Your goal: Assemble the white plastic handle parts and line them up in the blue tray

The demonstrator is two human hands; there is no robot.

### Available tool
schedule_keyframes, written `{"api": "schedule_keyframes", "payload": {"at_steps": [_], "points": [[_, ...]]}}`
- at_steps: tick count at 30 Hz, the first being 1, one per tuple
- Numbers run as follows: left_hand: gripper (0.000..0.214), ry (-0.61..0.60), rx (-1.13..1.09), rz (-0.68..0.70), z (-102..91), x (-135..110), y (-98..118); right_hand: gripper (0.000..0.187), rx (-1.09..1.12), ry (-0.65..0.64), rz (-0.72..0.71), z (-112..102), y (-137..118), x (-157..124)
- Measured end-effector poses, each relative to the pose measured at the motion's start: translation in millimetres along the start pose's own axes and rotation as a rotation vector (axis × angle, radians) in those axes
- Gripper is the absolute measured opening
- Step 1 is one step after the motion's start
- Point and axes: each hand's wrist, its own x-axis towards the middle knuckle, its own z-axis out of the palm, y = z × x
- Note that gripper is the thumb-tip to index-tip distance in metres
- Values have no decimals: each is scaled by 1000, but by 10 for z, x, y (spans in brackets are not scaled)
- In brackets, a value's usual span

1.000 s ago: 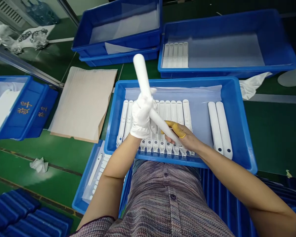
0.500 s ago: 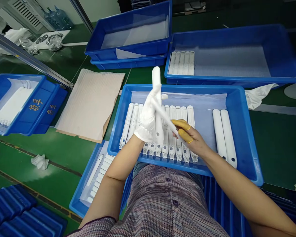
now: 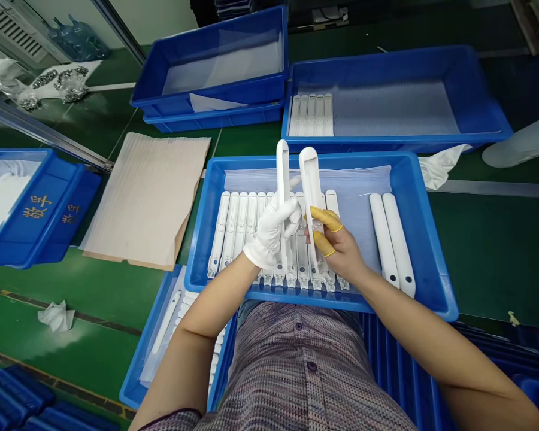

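Above the blue plastic tray [image 3: 202,227], the white-gloved left hand [image 3: 269,233] has its cloth fingers [image 3: 291,211] closed round a smooth white strip [image 3: 283,170], held upright. The right hand [image 3: 339,251], two fingers in yellow cots [image 3: 326,219], grips a second strip [image 3: 309,179], hollow-channelled, upright just beside it. Below them, a tight row of similar strips [image 3: 230,233], too overlapped to count, lies on a clear liner [image 3: 354,203]. Two rounded white bars [image 3: 384,239] lie to the right, with open liner between.

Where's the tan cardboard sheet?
In the head view, the tan cardboard sheet lies on the green work surface, just left of the blue tray of white plastic parts.
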Motion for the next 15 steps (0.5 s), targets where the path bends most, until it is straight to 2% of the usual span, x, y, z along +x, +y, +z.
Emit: {"api": "schedule_keyframes", "payload": {"at_steps": [2,4,6,8,11,13,15], "points": [[37,-110,-34,50,-34,9,-3,45,-231,93,-164,-18,-15,-6],[41,-233,-41,36,-63,25,2,52,-387,159,-275,-26,-27,-5],[46,-315,-1,-15,-78,40,6,57,-463,180,-308,-22,-34,-1],[52,-344,56,-48,-75,47,4,59,-493,180,-305,-15,-39,3],[61,-304,127,-26,-53,40,5,63,-493,163,-326,-16,-48,7],[65,-173,140,92,-37,30,31,65,-476,138,-341,-28,-50,6],[60,11,114,222,-28,20,90,67,-458,96,-345,-44,-43,1]]}}
